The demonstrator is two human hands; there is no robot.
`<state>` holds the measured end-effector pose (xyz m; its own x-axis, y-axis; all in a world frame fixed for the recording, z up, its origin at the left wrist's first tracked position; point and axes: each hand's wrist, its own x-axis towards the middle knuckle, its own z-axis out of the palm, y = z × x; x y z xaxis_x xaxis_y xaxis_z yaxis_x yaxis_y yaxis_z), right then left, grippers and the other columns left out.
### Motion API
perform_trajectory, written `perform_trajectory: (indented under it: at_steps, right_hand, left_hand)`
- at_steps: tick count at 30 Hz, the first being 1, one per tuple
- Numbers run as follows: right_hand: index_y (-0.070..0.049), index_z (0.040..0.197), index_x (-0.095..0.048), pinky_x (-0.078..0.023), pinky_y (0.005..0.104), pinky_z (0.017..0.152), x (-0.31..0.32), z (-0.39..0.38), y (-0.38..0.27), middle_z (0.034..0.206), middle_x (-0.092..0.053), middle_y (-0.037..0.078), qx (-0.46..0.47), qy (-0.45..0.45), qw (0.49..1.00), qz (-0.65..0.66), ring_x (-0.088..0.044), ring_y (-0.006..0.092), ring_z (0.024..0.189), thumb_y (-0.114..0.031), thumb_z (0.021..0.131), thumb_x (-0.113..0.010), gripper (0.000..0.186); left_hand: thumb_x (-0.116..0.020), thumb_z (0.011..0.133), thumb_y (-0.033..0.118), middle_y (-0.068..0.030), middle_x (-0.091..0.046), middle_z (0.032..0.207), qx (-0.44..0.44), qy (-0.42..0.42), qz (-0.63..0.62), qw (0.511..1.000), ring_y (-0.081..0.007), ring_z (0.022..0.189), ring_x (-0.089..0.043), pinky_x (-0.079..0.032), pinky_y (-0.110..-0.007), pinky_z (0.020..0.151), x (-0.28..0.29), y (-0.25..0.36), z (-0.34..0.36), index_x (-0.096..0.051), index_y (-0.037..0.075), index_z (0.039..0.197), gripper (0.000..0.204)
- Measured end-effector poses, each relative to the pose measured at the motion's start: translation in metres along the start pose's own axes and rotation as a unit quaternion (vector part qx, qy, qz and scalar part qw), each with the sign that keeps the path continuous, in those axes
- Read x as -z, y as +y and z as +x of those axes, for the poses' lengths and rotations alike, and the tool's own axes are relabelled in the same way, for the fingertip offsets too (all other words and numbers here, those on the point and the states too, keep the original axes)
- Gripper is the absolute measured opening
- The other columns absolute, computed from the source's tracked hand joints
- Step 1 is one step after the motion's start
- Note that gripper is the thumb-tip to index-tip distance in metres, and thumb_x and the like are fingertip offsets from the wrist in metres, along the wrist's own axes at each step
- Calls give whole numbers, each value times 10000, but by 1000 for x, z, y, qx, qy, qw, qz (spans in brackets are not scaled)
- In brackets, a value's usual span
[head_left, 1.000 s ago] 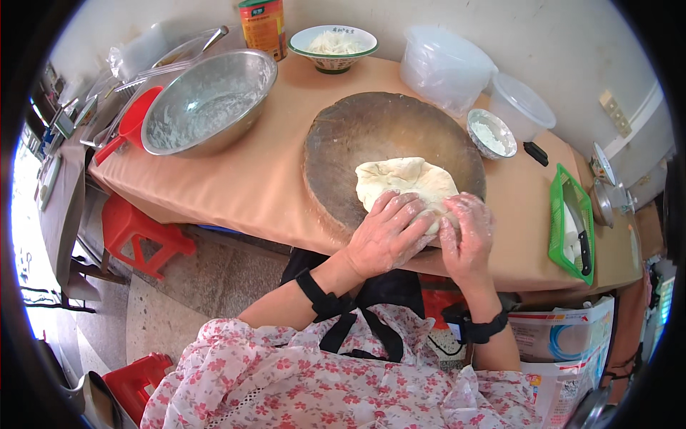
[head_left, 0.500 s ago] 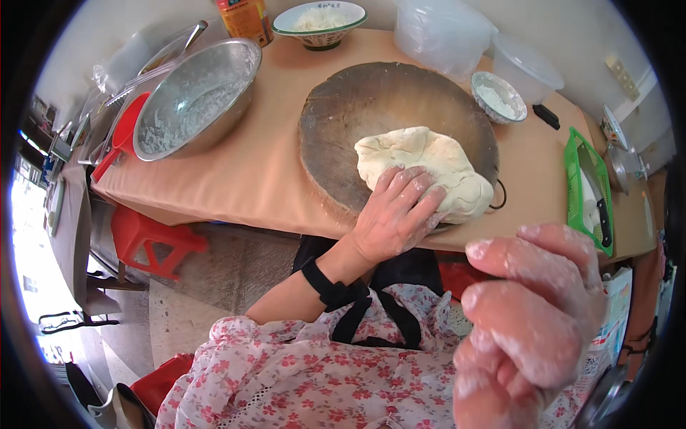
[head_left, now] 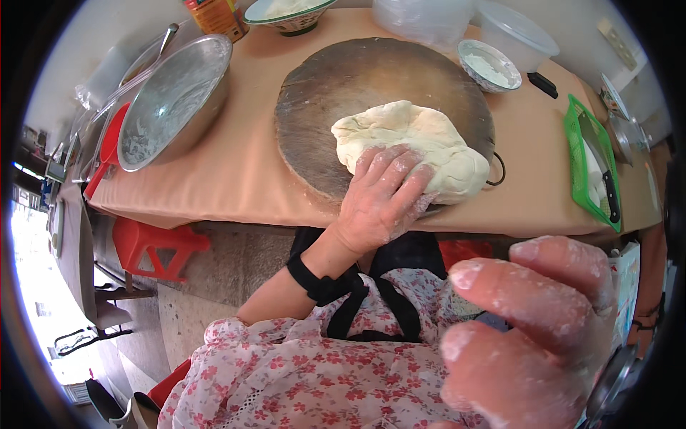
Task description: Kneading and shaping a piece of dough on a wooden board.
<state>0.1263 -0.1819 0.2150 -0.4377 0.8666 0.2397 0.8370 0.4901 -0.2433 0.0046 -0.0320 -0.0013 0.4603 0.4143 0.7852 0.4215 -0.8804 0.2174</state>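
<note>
I can't read any words, numbers or signs from where I stand. The orange can [head_left: 220,18] at the upper left carries printing, cut off by my view and too small to make out; the pale sheet [head_left: 627,286] at the right edge shows only coloured patches.

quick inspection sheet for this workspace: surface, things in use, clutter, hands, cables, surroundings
Surface: tan-covered table, round wooden board on it
Things in use: pale dough on the board
Clutter: metal bowl, small bowl of white powder, green basket holding a knife
Hands: left hand on the dough; right hand raised, apart from the dough, fingers curled
Cables: dark loop beside the board; cannot tell if cord
Surroundings: red stool on the floor, left
</note>
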Motion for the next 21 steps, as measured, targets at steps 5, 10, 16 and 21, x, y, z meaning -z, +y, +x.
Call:
perform_trajectory:
  at_steps: [5, 10, 16, 21]
  right_hand:
    - [-113, 930, -569, -487, 395, 750, -3, -43, 3, 1033, -634, 100, -27, 78, 996, 14, -568, 271, 834, -307, 802, -663, 251]
    - [-107, 932, -590, -492, 394, 723, -5, -162, 44, 1014, -635, 97, 53, 91, 994, 40, -582, 265, 822, -261, 778, -668, 231]
    - [-100, 935, -615, -498, 393, 691, -7, -245, 61, 991, -637, 93, 111, 145, 982, 45, -599, 259, 808, -206, 750, -675, 221]
    - [-94, 937, -636, -503, 392, 665, -24, -214, 62, 972, -639, 90, 157, 169, 971, 60, -614, 253, 796, -160, 727, -680, 224]
  left_hand:
    - [-767, 697, 146, -122, -607, 1145, -26, -5, -41, 999, -341, 1083, -568, -426, -481, 926, -8, 10, 13, -617, 54, 1093, 433]
    - [-769, 693, 146, -122, -607, 1147, 9, -4, 11, 1000, -336, 1082, -571, -425, -476, 929, 6, -7, -5, -614, 55, 1100, 445]
    - [-769, 692, 140, -120, -608, 1138, -22, 5, -25, 999, -334, 1053, -575, -430, -473, 919, -2, 5, 9, -610, 61, 1098, 444]
    - [-732, 755, 173, -130, -595, 1130, -14, -2, 19, 1000, -319, 1072, -564, -423, -466, 942, 1, -1, 4, -607, 58, 1096, 382]
